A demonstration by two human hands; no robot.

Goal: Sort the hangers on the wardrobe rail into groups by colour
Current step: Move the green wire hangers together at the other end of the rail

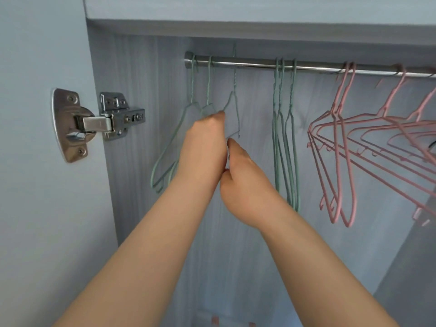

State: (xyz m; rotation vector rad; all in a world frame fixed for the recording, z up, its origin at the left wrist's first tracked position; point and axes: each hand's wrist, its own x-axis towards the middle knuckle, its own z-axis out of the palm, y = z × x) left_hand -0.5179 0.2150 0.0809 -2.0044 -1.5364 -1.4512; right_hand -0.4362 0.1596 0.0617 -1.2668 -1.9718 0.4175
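Note:
A steel wardrobe rail [247, 63] runs from left to right. Two green wire hangers [165, 156] hang at its left end. A third green hanger [235, 107] sits beside them with its hook tip above the rail. My left hand [205, 142] grips the shoulders of the green hangers at the left. Just below it, my right hand [245, 182] has thumb and fingers curled at that third hanger's lower wire. Three more green hangers [286, 138] hang at mid rail. Several pink hangers [339, 138] hang at the right, splayed at angles.
The open wardrobe door [35, 161] stands at the left, held by a metal hinge [94, 123] on the side wall [132, 90]. The top panel [236, 29] lies close above the rail. A bare stretch of rail separates the left green hangers from the middle ones.

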